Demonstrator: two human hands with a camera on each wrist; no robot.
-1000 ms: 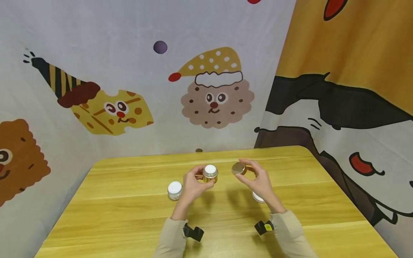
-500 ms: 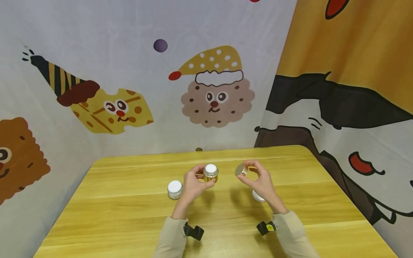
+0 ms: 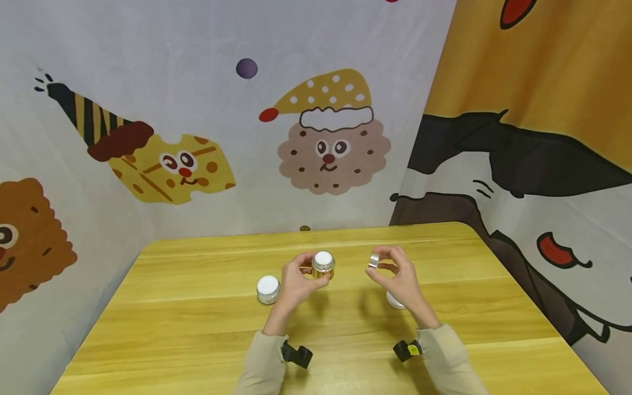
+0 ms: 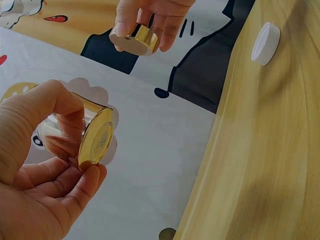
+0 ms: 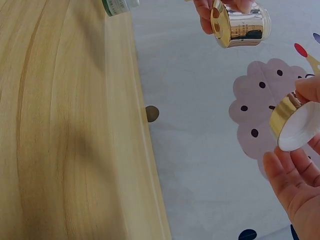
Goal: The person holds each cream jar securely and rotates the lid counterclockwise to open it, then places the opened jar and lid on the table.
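Above the table, my left hand grips a shiny gold cosmetic jar with a white top face, held upright. The jar's gold base faces the left wrist camera. To its right, my right hand pinches a round gold lid between thumb and fingers, turned on edge. White lining shows inside the lid in the right wrist view. Jar and lid are apart. Beside my left wrist stands a second jar with a white top; a white lid lies partly hidden under my right hand.
The wooden table has light yellow grain, and its far edge meets a printed cloth backdrop. A jar with green lettering shows at the top of the right wrist view. Each wrist wears a black camera mount.
My right hand has moved slightly right and turned the gold lid from showing its flat face to standing edge-on. The left hand and gold jar have barely moved.
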